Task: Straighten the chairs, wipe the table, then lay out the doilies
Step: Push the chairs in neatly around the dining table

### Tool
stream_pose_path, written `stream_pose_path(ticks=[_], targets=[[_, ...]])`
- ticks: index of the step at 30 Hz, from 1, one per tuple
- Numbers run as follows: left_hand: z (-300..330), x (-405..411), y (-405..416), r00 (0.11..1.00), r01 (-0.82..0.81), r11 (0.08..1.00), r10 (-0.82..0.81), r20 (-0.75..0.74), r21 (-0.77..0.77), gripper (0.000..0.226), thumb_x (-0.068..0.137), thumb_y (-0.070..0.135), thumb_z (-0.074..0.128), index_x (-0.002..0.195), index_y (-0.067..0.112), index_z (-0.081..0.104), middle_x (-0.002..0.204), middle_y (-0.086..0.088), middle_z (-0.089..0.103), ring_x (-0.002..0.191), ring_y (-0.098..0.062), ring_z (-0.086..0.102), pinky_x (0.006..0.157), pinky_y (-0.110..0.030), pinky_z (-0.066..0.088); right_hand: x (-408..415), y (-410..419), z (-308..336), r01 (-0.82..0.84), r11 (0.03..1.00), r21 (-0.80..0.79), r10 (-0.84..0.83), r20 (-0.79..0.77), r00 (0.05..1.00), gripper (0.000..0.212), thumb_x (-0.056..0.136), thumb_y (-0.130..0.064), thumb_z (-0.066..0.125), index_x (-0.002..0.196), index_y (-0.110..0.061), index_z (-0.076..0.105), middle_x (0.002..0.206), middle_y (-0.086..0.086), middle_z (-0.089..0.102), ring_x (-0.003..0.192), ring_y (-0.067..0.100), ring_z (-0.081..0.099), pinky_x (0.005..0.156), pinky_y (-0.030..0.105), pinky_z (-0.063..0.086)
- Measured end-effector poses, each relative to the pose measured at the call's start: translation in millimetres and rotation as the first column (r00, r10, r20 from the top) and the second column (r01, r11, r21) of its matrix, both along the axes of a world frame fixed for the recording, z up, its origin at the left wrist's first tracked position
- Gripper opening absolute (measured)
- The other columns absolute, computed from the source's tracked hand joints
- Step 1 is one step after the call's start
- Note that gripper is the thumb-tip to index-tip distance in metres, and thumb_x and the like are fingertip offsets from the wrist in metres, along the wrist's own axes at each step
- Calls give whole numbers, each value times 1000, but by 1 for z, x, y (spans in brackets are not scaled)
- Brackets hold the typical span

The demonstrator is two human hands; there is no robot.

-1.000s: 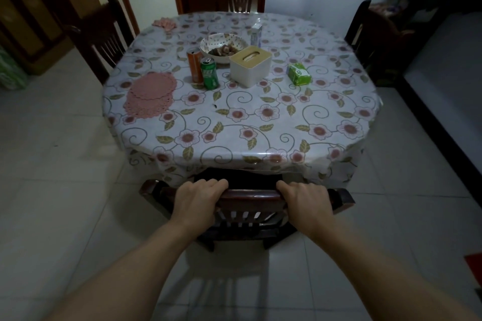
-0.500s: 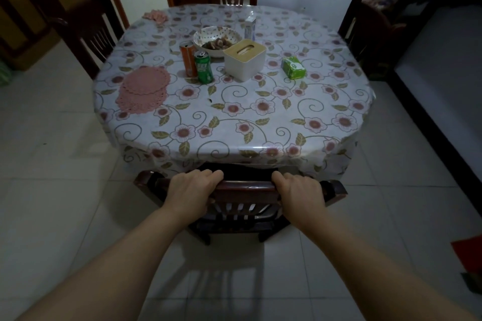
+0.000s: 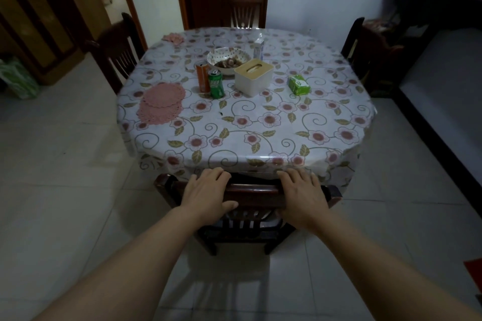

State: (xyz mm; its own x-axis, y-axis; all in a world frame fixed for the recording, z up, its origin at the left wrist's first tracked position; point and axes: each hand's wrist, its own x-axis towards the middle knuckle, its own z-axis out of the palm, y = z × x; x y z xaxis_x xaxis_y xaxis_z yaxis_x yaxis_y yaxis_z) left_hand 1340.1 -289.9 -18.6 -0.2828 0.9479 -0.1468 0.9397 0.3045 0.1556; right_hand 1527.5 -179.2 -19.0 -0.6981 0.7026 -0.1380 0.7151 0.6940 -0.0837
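Both hands, left [image 3: 208, 194] and right [image 3: 303, 197], lie with loose, half-open fingers on the chair [image 3: 251, 191] back, pushed under the counter [image 3: 260, 138]. Chair straightening continues; the next chair needs attention. Doilies [image 3: 161, 101] wait far left of the fingers.

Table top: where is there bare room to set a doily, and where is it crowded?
The near half of the table is bare, from the edge up to the green can and tissue box. The right side beyond the green packet is bare too. Crowded: the centre, with orange can, bowl and carton. The pink doily stack fills the left.
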Motion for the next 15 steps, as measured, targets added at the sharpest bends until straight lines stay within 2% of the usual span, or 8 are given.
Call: stream_pose_path(ticks=[6, 11, 15], targets=[[34, 12, -1, 1000, -17, 998, 17, 3, -53, 53, 86, 54, 51, 129, 24, 43, 134, 1, 48, 125, -21, 42, 104, -41, 32, 12, -5, 40, 75, 997, -34, -75, 0, 997, 88, 80, -44, 65, 148, -18, 16, 157, 7, 16, 146, 28, 6, 118, 45, 8], [54, 23, 1, 1000, -12, 999, 12, -8, -51, 48, 87, 51, 51, 124, 22, 44, 128, -1, 51, 120, -23, 46, 105, -43, 33, 26, -8, 55, 74, 997, -34, -75, -29, 997, 84, 79, -43, 66, 147, -23, 20, 154, 2, 23, 143, 26, 12, 117, 46, 10], [63, 31, 3, 1000, -15, 999, 14, -22, -43, 44, 87, 51, 51, 119, 21, 44, 124, -2, 52, 116, -25, 47, 99, -41, 34, 34, -9, 58, 74, 996, -47, -76, -30, 997, 83, 80, -43, 65, 147, -24, 19, 153, 3, 23, 143, 26, 13, 117, 44, 11]])
